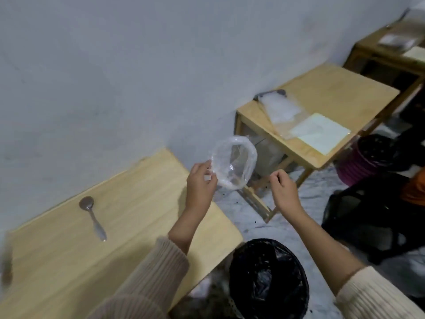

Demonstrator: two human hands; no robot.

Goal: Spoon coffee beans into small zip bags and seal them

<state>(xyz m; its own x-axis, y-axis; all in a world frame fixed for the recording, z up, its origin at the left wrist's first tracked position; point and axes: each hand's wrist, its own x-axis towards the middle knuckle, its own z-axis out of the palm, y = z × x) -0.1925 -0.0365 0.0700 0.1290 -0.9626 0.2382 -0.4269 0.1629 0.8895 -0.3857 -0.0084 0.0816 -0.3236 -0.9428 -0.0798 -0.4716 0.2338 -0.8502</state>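
Up past the table's [138,226] right edge, the clear zip bag [233,165] hangs mouth-open and looks empty. Left hand [201,180] pinches its rim, and right hand [284,189] is just beside it, fingers curled on nothing I can see. Seems like the bag-opening step, so next up is fetching the spoon [92,215] lying well off to the left.

A plain workroom set up as packing stations: small wooden tables [128,203] stand in a row along a bare white wall [115,65], with lined bins [269,279] on a marble-patterned floor [310,203].
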